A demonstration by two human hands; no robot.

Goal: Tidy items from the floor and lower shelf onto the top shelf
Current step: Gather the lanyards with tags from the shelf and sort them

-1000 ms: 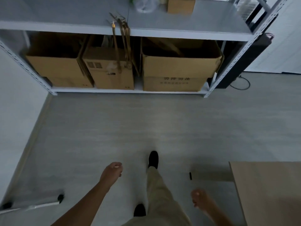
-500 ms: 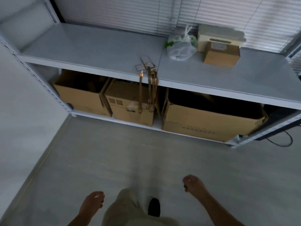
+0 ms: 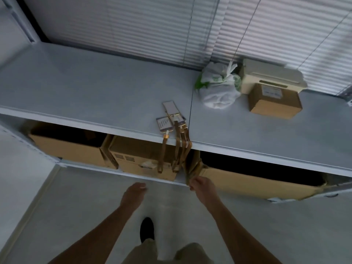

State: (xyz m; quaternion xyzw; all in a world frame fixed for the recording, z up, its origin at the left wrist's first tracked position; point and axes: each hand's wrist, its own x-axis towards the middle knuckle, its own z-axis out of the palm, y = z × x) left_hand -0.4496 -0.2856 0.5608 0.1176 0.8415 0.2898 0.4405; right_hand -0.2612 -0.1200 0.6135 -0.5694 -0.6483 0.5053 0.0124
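1. Our right hand (image 3: 202, 184) pinches the hanging lanyards (image 3: 183, 149); badges sit on the top shelf (image 3: 95, 92).
2. Left hand (image 3: 134, 193) loose, empty.
3. Lower-shelf open boxes (image 3: 257, 182): contents too dark to tell.

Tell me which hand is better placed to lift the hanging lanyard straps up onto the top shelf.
Right. The right hand is already closed on the lanyard straps below the top shelf edge; the left hand hangs open, touching nothing.

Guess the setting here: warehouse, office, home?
Most likely an office storeroom. A grey metal shelf unit stands against window blinds, open cardboard boxes fill its lower shelf, and badge lanyards hang over the top shelf's edge, where the right hand has a grip on one.
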